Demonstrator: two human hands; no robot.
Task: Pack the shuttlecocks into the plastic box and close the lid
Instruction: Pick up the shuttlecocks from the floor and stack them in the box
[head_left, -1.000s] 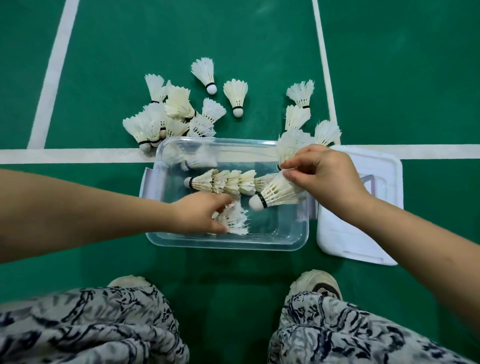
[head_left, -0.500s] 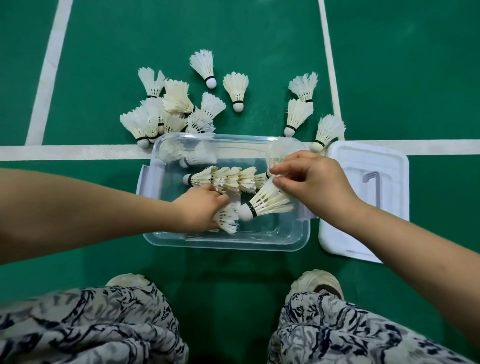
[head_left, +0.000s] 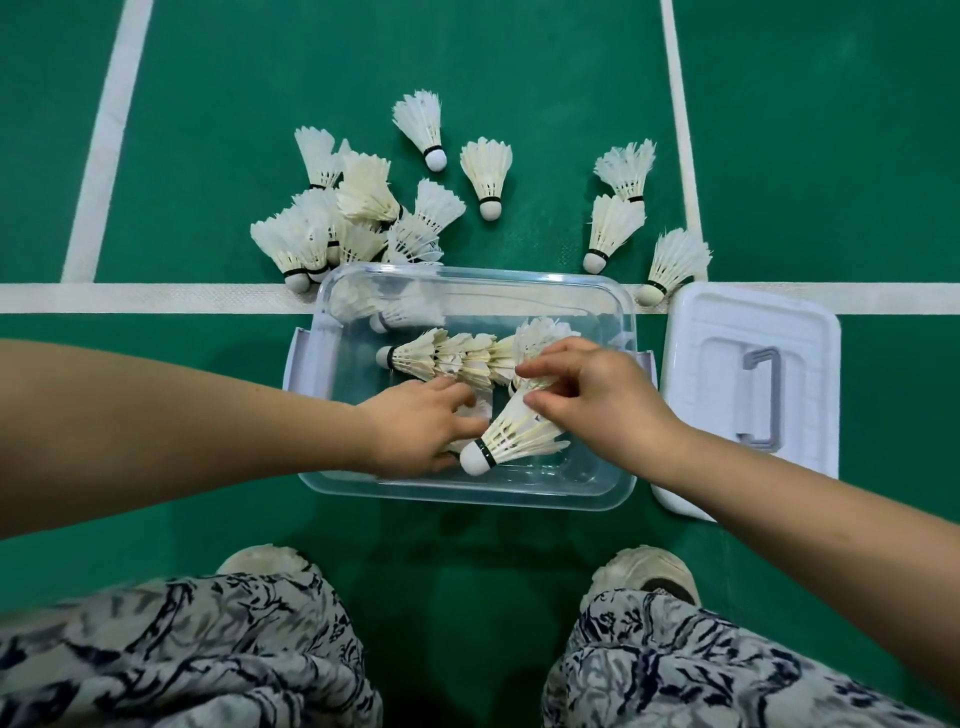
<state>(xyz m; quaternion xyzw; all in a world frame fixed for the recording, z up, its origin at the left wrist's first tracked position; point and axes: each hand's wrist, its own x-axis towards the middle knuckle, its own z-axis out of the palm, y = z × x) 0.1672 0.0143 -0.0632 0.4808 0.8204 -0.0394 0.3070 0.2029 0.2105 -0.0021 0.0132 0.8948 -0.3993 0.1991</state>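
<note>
The green court floor (head_left: 218, 130) is crossed by a white line (head_left: 156, 299). Beyond that line, on the left, a heap of shuttlecocks (head_left: 358, 208) lies jumbled with feathers overlapping; all have off-white feather skirts, a dark band and a rounded white cork. Two single shuttlecocks (head_left: 487, 169) lie just right of the heap, corks pointing toward the person.

The clear plastic box (head_left: 467, 491) sits open on the floor in front of the person's knees, straddling the line. The left hand (head_left: 415, 431) reaches into its near left part, thumb above and fingers below a half-hidden shuttlecock (head_left: 478, 410), curled round it. Farther back in the box a nested row of shuttlecocks (head_left: 447, 356) lies on its side, cork to the left, each skirt pushed into the next. One more shuttlecock (head_left: 405, 312) lies blurred at the far wall.

The right hand (head_left: 597, 395) comes in over the box's right side and pinches the feather end of a tilted shuttlecock (head_left: 506, 434), whose cork points down-left, next to the left hand. Its forefinger touches the feathers at the row's right end.

Three more shuttlecocks (head_left: 613, 228) lie beyond the box's far right corner. The white lid (head_left: 701, 332) with a grey handle (head_left: 769, 400) lies flat just right of the box.
</note>
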